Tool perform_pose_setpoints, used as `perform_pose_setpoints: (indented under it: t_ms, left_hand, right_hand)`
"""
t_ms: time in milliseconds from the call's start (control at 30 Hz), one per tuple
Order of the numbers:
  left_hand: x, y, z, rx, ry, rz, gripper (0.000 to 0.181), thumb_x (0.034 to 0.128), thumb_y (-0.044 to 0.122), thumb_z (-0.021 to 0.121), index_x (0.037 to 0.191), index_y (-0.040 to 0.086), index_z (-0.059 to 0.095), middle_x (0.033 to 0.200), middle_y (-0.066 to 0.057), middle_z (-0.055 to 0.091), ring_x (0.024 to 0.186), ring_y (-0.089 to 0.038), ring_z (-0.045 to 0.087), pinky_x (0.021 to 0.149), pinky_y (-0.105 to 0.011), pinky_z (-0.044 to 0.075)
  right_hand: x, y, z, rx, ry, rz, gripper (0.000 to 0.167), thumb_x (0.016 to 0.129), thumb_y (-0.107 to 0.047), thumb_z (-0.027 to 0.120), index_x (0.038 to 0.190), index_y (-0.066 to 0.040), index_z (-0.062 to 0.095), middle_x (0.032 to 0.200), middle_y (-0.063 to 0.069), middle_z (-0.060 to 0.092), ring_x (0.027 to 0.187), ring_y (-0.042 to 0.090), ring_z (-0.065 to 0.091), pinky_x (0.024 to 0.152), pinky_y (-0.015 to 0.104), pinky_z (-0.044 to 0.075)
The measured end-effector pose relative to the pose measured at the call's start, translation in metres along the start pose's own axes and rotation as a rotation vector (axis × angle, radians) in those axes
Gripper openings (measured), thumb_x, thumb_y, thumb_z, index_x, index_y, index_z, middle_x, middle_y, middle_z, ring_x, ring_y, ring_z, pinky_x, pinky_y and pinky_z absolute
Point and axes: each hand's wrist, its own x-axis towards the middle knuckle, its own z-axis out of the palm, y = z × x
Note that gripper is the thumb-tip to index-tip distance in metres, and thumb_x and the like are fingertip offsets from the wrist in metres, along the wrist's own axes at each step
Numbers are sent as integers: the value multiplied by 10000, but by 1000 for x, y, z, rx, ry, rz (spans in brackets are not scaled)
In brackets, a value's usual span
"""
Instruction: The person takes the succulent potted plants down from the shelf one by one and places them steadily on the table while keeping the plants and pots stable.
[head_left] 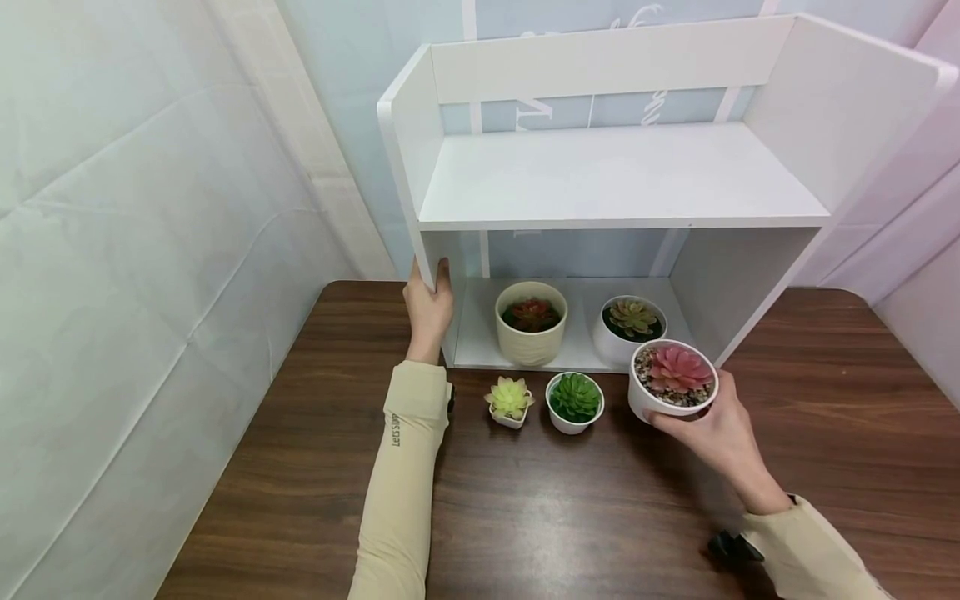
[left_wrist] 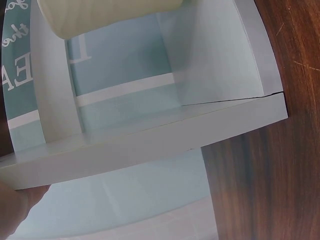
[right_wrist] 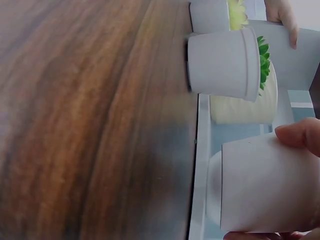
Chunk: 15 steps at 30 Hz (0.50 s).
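Observation:
My right hand [head_left: 723, 429] grips a white pot [head_left: 637, 402] holding a pink succulent [head_left: 678, 368]. In the right wrist view this pot [right_wrist: 267, 187] is raised off the table, in front of the lower shelf. My left hand [head_left: 429, 310] holds the left side panel [head_left: 408, 179] of a white two-tier shelf, thumb and fingers on either side of its front edge. On the lower shelf stand a cream pot [head_left: 531, 343] with a reddish succulent and a white pot [head_left: 611, 343] with a pale green one.
On the brown table [head_left: 300, 467], before the shelf, stand a small pot with a yellow-green succulent [head_left: 509, 398] and a white pot with a green succulent [head_left: 575, 398]. The upper shelf board [head_left: 615, 173] is above the lower compartment. Pale cloth [head_left: 135, 208] hangs at the left.

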Motion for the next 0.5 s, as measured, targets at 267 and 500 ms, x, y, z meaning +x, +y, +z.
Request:
perform_pose_setpoints:
  t_ms: [267,500]
  left_hand:
    - [0,-1,0,-19,4,19,322,983,115,505,1257,-51,535,1227,-261,604,1154,-366,584,926,-507,483]
    - [0,-1,0,-14,4,17,326,984,119,503,1263,-47,532,1230,-259,603,1159,-366,582,929,-507,481]
  right_hand:
    - [-2,6,4,-8,-17,42,910,644,-213,870,1298,91,315,1186,307,498,1085,478,500,850,558,393]
    - [-3,12,6,-13,-21,39,911,641,-203,871,1299,98,318,1185,317,499,1086,479,501,853,552,390]
